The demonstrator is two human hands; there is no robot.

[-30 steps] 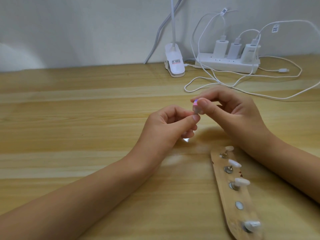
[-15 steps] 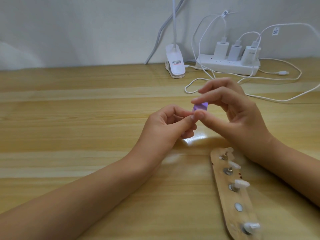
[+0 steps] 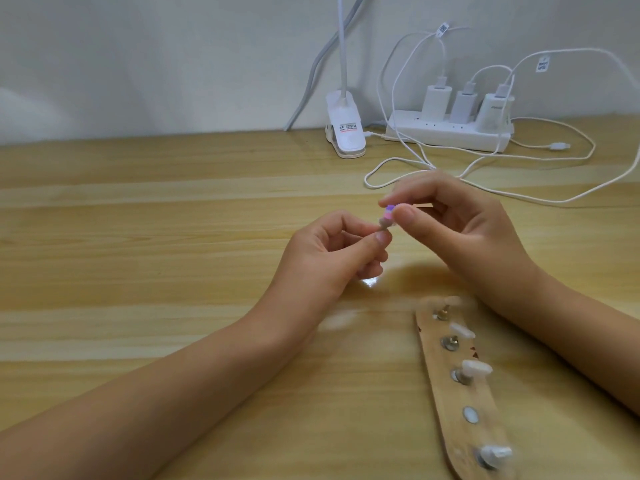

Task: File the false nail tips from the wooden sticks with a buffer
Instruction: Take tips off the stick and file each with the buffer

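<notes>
My left hand (image 3: 332, 254) pinches a small false nail tip (image 3: 487, 229) between thumb and forefinger above the table. Right against it, my right hand (image 3: 460, 226) pinches a small purple and pink buffer block (image 3: 493, 213); most of the nail tip is hidden by my fingers. A wooden stick (image 3: 446, 403) lies on the table at the lower right, under my right forearm. It carries metal studs, and white nail tips (image 3: 477, 368) sit on several of them; one stud (image 3: 470, 415) is bare.
A white power strip (image 3: 446, 133) with three chargers stands at the back right by the wall. Its white cables (image 3: 519, 195) loop over the table behind my right hand. A white clip lamp base (image 3: 346, 133) sits left of the strip.
The buffer in my right hand has tilted and shifted down against the nail tip, after lying flatter and showing its purple face half a second ago. My left hand has stayed put.
</notes>
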